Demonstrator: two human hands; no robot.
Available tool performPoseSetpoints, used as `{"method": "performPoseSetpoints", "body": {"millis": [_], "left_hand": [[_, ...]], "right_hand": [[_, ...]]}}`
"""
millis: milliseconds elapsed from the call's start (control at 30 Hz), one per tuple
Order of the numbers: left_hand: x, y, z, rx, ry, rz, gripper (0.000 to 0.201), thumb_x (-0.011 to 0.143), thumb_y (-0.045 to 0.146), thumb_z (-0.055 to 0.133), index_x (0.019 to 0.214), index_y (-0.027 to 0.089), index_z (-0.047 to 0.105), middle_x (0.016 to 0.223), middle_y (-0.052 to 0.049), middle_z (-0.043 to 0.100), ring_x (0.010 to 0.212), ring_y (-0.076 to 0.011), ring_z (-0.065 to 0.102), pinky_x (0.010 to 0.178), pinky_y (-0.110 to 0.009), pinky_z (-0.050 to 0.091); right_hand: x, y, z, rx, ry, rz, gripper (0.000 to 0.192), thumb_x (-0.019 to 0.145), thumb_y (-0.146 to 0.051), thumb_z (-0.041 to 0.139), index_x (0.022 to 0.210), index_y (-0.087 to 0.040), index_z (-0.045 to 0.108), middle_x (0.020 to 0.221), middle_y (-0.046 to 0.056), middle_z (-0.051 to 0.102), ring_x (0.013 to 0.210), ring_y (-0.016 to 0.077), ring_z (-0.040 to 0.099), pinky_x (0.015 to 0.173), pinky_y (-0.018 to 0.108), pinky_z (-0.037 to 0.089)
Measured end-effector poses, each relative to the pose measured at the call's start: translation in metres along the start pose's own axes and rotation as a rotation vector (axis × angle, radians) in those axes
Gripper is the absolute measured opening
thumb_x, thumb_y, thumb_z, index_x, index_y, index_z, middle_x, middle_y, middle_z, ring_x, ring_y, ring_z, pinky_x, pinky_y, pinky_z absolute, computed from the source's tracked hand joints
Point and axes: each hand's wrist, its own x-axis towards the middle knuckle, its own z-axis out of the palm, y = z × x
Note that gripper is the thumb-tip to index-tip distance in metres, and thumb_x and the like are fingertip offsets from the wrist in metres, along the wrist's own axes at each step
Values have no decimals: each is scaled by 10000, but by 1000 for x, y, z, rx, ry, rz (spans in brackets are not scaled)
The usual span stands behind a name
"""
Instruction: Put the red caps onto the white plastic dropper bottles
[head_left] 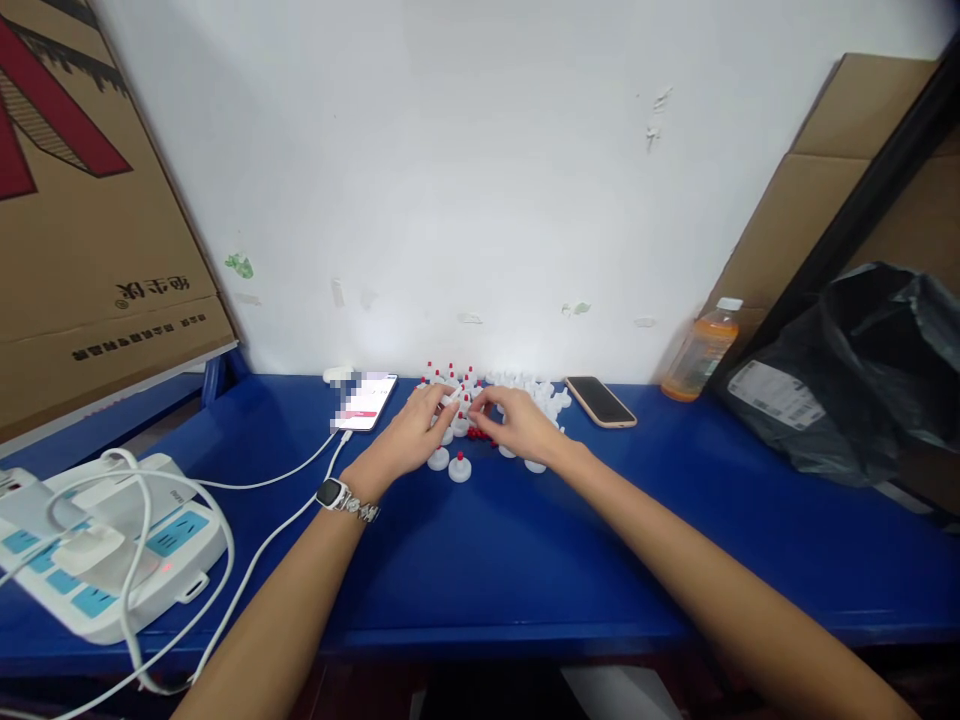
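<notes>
My left hand (418, 425) is closed round a white nozzle cap (452, 398), which shows between thumb and fingers. My right hand (519, 422) faces it in a pinch; whatever lies between its fingertips is too small to make out. White nozzle caps with red tips (460, 467) stand upright around and behind my left hand, two of them in front. A small heap of loose red tips (477, 433) lies under my right fingers. Behind my right hand is a pile of white caps without red tips (553, 400), partly hidden by the hand.
On the left of the blue table (480, 570) lie a lit phone (367, 402) and a white power strip (161, 545) with looping cables. A second phone (601, 402), an orange drink bottle (701, 350) and a black plastic bag (847, 370) sit right. Cardboard (97, 230) leans at left.
</notes>
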Motion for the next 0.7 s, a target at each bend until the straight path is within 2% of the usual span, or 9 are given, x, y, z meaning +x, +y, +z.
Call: {"method": "performPoseSetpoints", "body": {"millis": [100, 200, 433, 567, 700], "left_hand": [[0, 8, 4, -2, -22, -3, 425, 1009, 505, 321, 1248, 209, 511, 1240, -105, 594, 1186, -257, 551, 1015, -437, 444], [-1, 18, 7, -8, -60, 17, 420, 1017, 496, 308, 1266, 215, 494, 1267, -96, 582, 1208, -247, 539, 1027, -421, 437], [-3, 41, 5, 2, -126, 145, 363, 1043, 422, 256, 1224, 224, 502, 1198, -79, 580, 1148, -222, 533, 1035, -411, 419], [-6, 46, 4, 14, -149, 130, 374, 1044, 429, 247, 1258, 219, 470, 1201, -88, 561, 1133, -229, 532, 1016, -424, 428], [-9, 49, 5, 10, -137, 113, 352, 1046, 426, 236, 1173, 206, 478, 1133, -80, 569, 1069, -221, 554, 984, -421, 444]], "right_hand": [[-5, 3, -8, 417, 203, 202, 250, 854, -433, 646, 854, -184, 623, 757, 31, 690, 666, 154, 609, 658, 290, 454], [-8, 5, -10, 668, 289, 277, 346, 754, -505, 736, 806, -177, 637, 688, 20, 669, 603, 140, 580, 621, 287, 460], [-10, 0, -7, 882, 251, 305, 363, 658, -475, 830, 774, -176, 660, 660, -1, 666, 587, 113, 554, 605, 265, 448], [-12, 0, -6, 993, 266, 350, 355, 634, -437, 856, 748, -167, 655, 649, 1, 667, 560, 100, 535, 573, 254, 420], [-12, -3, -7, 1073, 271, 382, 357, 618, -425, 868, 664, -164, 627, 617, -2, 645, 551, 95, 521, 546, 248, 393]]}}
